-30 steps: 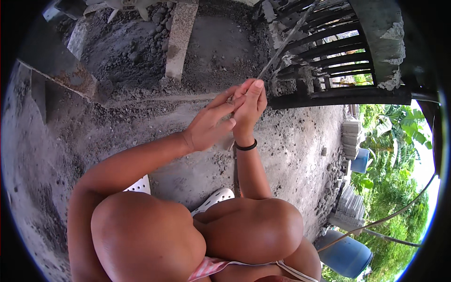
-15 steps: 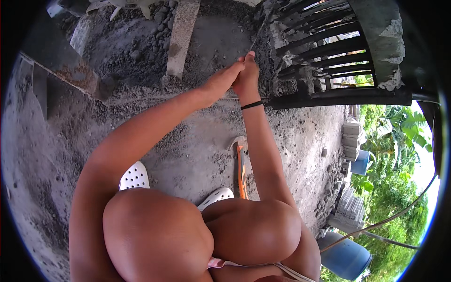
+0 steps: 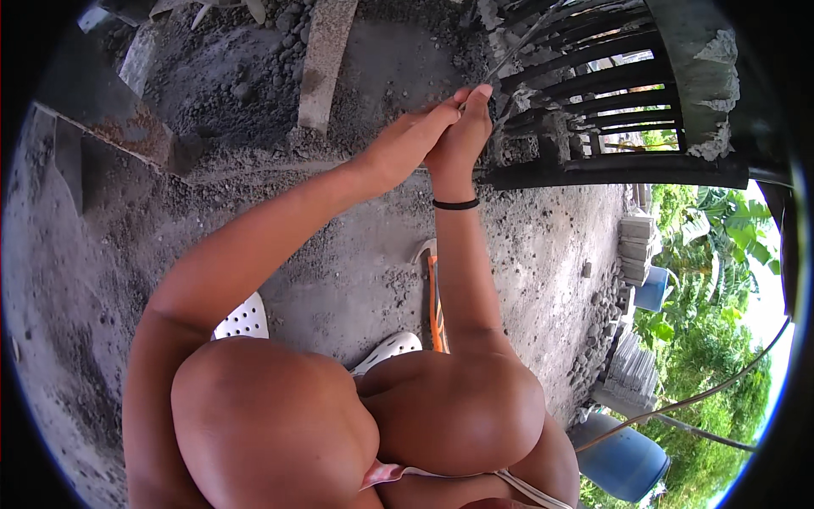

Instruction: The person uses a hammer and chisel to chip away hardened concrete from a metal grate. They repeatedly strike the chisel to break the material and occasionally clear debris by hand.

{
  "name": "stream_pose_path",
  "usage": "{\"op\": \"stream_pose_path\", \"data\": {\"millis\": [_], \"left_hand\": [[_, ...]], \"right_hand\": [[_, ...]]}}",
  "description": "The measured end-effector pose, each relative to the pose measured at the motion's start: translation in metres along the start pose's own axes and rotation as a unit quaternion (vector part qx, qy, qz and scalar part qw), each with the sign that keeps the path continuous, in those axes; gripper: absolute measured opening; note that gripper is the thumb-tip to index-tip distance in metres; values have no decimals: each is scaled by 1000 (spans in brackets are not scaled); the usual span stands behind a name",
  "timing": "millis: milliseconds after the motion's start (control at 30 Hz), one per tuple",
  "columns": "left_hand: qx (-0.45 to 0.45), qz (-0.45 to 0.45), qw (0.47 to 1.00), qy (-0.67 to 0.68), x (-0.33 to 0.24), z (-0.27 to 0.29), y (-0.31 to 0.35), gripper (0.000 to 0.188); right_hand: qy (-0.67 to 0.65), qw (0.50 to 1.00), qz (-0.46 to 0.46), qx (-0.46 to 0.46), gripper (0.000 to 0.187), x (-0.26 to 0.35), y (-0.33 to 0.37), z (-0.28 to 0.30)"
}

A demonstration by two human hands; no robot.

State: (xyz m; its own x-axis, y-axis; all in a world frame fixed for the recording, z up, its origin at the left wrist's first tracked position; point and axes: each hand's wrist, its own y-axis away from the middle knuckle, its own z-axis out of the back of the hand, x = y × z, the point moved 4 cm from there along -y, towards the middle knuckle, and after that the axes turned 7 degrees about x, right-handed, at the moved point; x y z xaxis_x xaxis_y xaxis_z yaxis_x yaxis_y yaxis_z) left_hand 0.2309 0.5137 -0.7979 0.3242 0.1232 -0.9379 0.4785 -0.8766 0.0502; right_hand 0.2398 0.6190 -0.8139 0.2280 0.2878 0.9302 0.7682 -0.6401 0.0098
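Observation:
A thin grey rod [image 3: 527, 39] runs up and to the right from my joined hands, toward the dark slatted grille. My right hand [image 3: 459, 142], with a black band [image 3: 456, 204] at the wrist, is closed around its near end. Pressed against it from the left is my left hand [image 3: 405, 146], its fingers closed at the rod by the right thumb. The rod's lowest part is hidden inside the hands. On the ground below them lies a hammer [image 3: 435, 301] with an orange handle, partly covered by my right forearm.
Dark slats [image 3: 585, 93] fill the upper right above a dark beam [image 3: 619, 173]. A pale plank [image 3: 324, 72] leans over gravel [image 3: 246, 89] at the upper left. White perforated clogs [image 3: 243, 318] are on my feet. Grey blocks [image 3: 636, 246] and blue barrels [image 3: 623, 458] stand at the right.
Both hands have shifted a little to the right. The rod has swung from nearly upright to a stronger rightward slant, across the slats' left end. The hammer stays in place.

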Motion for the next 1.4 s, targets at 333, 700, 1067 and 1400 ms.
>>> {"op": "stream_pose_path", "data": {"millis": [333, 700, 1067, 1400], "left_hand": [[-62, -34, 997, -8, 0, -2, -1, 54], [-78, 52, 984, -149, 38, 17, 1, 59], [75, 128, 987, 66, 67, -9, 38, 62], [138, 29, 956, 258, 32, -28, 26, 73]], "right_hand": [[-39, 988, -149, -21, 40, 4, 1, -2], [32, 977, -212, 1, 35, -33, 4, 20], [262, 953, -154, 6, 43, -11, 70, 48], [565, 788, 112, 218, 42, 58, 36, 44]]}}
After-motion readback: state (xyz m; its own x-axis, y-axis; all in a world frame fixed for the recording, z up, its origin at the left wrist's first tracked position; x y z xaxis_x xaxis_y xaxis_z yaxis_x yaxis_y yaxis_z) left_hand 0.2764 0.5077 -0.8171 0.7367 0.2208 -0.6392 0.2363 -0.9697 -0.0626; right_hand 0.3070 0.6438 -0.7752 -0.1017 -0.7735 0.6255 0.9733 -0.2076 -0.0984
